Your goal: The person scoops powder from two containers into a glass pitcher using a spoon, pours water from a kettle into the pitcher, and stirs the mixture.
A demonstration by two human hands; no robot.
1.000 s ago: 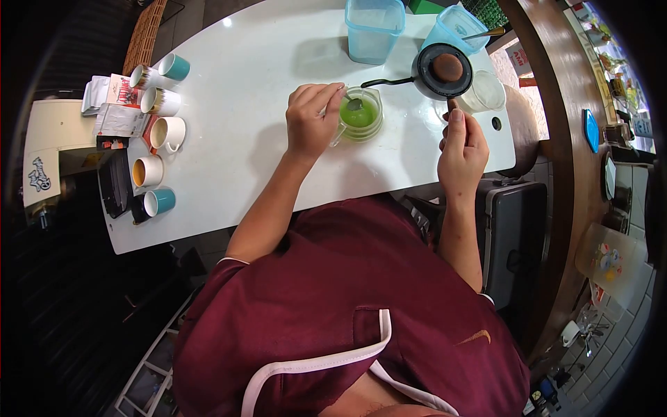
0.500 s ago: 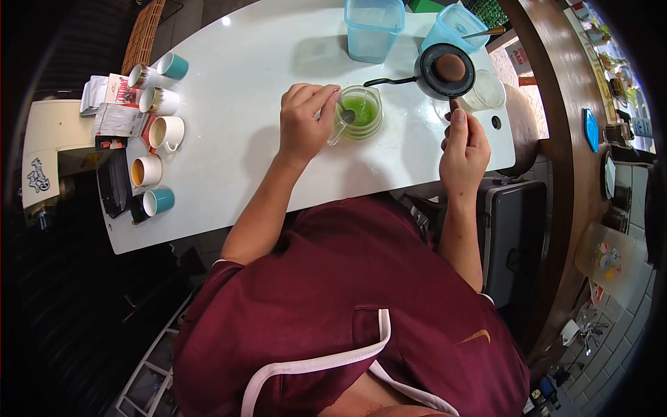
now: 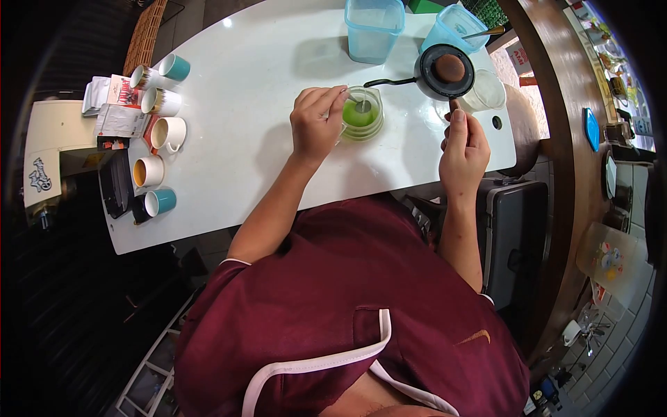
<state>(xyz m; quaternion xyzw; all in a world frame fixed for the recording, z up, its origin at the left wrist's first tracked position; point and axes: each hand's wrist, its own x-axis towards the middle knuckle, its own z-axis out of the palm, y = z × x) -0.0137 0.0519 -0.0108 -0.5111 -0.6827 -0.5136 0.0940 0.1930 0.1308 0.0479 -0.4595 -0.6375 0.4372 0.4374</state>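
Observation:
My left hand (image 3: 317,124) pinches a small spoon (image 3: 362,106) at the left side of a clear glass pitcher (image 3: 369,133) with green liquid (image 3: 360,115) in it. The spoon's bowl is inside the pitcher, over or in the liquid. To the right, my right hand (image 3: 464,149) is closed on the handle of a black gooseneck kettle (image 3: 434,85) with a brown lid knob (image 3: 449,68). The kettle looks level, with its thin spout pointing left toward the pitcher. No stream from the spout is visible.
Two light-blue tubs (image 3: 375,35) (image 3: 451,31) stand at the table's far edge. A clear container (image 3: 486,92) is behind the kettle. Several cups (image 3: 168,133), packets (image 3: 119,119) and a black case (image 3: 116,182) line the left side of the white table (image 3: 236,90).
My left hand has shifted slightly right, and the spoon has moved right within the pitcher. My right hand and the kettle have stayed nearly still.

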